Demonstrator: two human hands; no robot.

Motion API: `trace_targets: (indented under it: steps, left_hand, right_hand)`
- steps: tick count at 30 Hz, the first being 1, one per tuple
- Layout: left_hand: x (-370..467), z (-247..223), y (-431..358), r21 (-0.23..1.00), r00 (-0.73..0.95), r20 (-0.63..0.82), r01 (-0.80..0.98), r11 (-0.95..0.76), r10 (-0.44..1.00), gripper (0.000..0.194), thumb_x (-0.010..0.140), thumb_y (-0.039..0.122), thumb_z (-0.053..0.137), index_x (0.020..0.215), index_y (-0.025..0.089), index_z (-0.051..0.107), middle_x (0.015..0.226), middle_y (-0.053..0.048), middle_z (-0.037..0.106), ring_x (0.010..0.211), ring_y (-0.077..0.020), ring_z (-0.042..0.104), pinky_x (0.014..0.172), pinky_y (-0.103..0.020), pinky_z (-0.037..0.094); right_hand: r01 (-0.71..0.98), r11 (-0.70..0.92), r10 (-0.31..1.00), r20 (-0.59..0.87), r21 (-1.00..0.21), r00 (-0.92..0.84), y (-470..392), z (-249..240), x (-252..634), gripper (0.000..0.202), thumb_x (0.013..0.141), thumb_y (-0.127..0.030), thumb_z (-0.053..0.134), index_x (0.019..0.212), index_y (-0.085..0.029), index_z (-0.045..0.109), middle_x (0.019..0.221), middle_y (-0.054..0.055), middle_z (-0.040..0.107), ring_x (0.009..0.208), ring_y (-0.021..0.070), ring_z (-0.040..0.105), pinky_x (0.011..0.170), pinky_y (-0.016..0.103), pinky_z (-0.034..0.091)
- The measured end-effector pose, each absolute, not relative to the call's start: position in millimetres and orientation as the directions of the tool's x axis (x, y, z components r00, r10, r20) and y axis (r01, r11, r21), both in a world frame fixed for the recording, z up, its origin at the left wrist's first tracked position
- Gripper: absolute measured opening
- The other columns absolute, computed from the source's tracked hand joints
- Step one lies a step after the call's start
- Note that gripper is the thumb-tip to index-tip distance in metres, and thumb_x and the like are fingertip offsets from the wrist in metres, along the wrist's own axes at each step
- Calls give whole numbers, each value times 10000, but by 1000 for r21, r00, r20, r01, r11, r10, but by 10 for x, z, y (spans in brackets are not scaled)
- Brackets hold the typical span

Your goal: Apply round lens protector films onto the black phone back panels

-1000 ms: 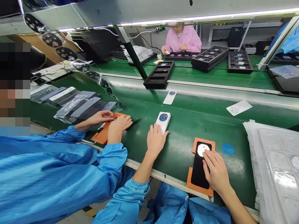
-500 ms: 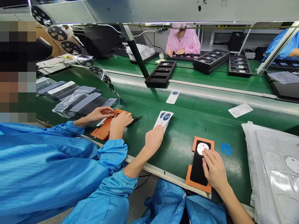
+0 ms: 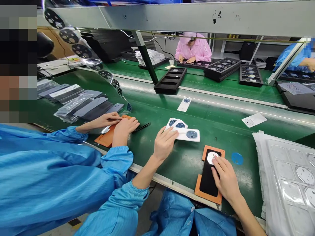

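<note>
A green surface (image 3: 182,164) spans the middle of the frame. At lower right lies an orange fixture (image 3: 199,189), carrying a black panel (image 3: 208,180). Near centre, my left hand (image 3: 163,146) grasps fanned white phone-shaped cards (image 3: 190,134). My right hand (image 3: 225,177) rests unclenched, fingers on the white disc (image 3: 211,156) near the panel's top.

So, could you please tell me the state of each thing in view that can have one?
Cards: fanned, overlapping
Left hand: fingers over the fanned cards
Orange jig: lying flat
Black panel: framed by the jig
White disc: on the panel
Right hand: fingers extended, touching the white disc
Blue disc: lying flat
Two loose cards: flat, apart
Clear trays: stacked
</note>
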State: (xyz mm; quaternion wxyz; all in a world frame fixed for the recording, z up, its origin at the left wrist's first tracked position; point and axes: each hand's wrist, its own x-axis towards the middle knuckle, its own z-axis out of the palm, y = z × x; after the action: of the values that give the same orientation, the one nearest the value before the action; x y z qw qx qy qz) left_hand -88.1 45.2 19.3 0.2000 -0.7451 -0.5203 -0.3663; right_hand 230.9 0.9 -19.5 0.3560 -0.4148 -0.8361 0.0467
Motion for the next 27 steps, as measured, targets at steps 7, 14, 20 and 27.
trace_targets:
  steps: [7,14,20,27]
  left_hand:
    - [-203,554,324,121,324,869,595,-794,375,328,880,35,610,1064,284,719,1326,-49,652,1341,-274,513,1043,-528,502]
    - [292,376,64,835,-133,548,142,-531,826,561,968,178,546,1493,303,392,1553,-150,411,1332,-265,529,1038,-417,510]
    - [398,292,-70,963,59,134,-242,-116,989,508,887,486,657,1279,162,641,1255,-162,682,1077,-289,681,918,-382,558]
    - [422,343,-2,999,-48,-20,-49,17,999,473,892,507,621,601,142,694,540,-45,653,513,-150,603,554,-250,504]
  right_hand:
    - [258,138,951,55,-956,-304,246,445,2251,506,846,-445,707,1290,-219,615,1211,100,698,1096,263,662,947,433,546]
    - [-64,-413,810,-335,-908,-481,241,380,2199,388,642,-473,868,748,-129,724,601,24,678,514,123,601,496,225,476]
    - [8,-304,868,-281,-953,-410,217,354,2204,363,601,-434,889,674,-127,711,600,12,658,521,120,550,504,241,441]
    - [483,229,972,225,-845,-67,188,511,2209,331,779,-434,761,981,-182,688,919,68,711,808,216,643,700,333,527]
